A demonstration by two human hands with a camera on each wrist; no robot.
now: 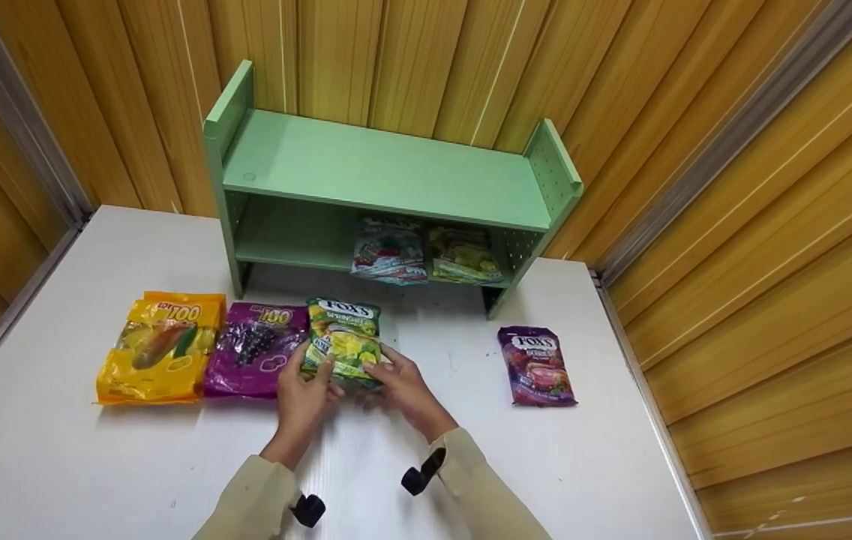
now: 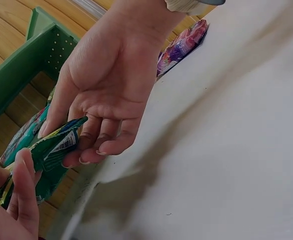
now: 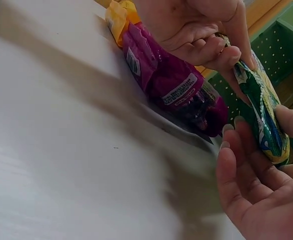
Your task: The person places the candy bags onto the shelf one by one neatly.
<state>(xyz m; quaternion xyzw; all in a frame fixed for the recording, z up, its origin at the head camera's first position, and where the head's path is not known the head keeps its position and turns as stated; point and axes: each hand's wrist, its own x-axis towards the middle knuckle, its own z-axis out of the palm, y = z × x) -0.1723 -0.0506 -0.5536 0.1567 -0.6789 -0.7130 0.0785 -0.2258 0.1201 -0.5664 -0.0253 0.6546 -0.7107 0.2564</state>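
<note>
Both hands hold a green Fox's candy bag (image 1: 345, 339) above the white table, its printed front facing up. My left hand (image 1: 304, 394) pinches its lower left edge, thumb on the front. At the lower right corner, my right hand (image 1: 405, 390) pinches it the same way, with fingers beneath, as the right wrist view shows. Just left of the held bag lies a purple candy bag (image 1: 255, 349) marked 100, and beside that a yellow one (image 1: 163, 349) with a mango picture. A purple Fox's bag (image 1: 538, 367) lies apart on the right.
A green two-tier shelf (image 1: 388, 169) stands at the back of the table (image 1: 396, 480). On its lower tier sit a light blue-and-red Fox's bag (image 1: 390, 253) and a yellow-green bag (image 1: 463, 255) at the right. Wood-patterned walls (image 1: 426, 67) enclose the table.
</note>
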